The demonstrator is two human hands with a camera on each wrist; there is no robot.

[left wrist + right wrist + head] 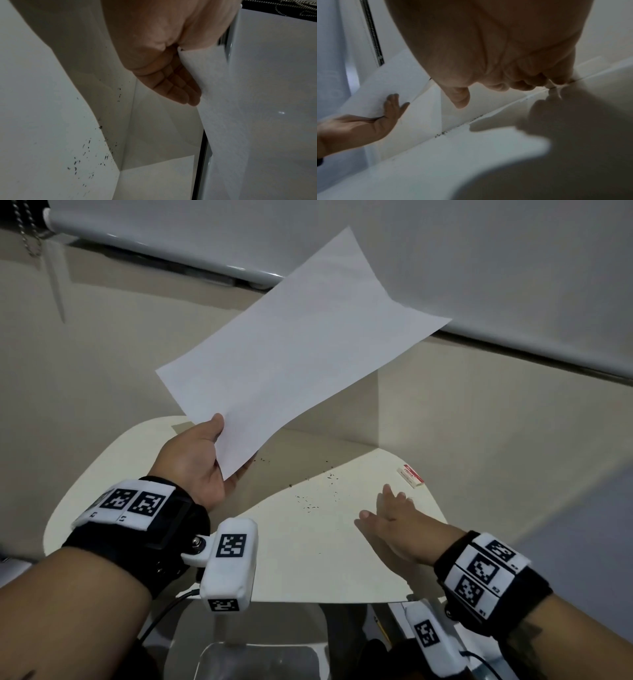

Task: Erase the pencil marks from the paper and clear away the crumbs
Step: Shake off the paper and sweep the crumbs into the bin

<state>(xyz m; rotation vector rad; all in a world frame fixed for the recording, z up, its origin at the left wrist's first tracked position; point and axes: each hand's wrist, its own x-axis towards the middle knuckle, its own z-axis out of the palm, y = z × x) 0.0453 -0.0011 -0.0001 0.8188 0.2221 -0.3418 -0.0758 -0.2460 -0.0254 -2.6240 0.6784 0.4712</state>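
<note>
Gripping one corner of the paper (294,350) with the left hand (197,460), thumb on top and fingers (178,89) flat beneath, and holding the sheet tilted up in the air, clear of the table (144,460). Hovering the right hand (394,525) low over the tabletop, empty, fingers straight and together, edge-on just right of the crumbs (317,494); touching the surface or not, impossible to tell.

Judging by the clean-looking upper face of the sheet, finishing the erasing and moving into the clearing step. Leaving dark crumbs scattered across the middle of the table, some in the shadow of the paper, with the eraser (410,475) lying well apart near the far right edge.

Calling next, probably, for a sweep of the flat right hand through the specks toward a table edge, keeping the paper lifted out of the way. Needing a light, low stroke, since such small bits are likely to smear or scatter.

Hiding the underside of the sheet from the head view. Showing only a blurred palm and its shadow in the right wrist view. Making out any faint leftover pencil lines on the paper: not possible.
</note>
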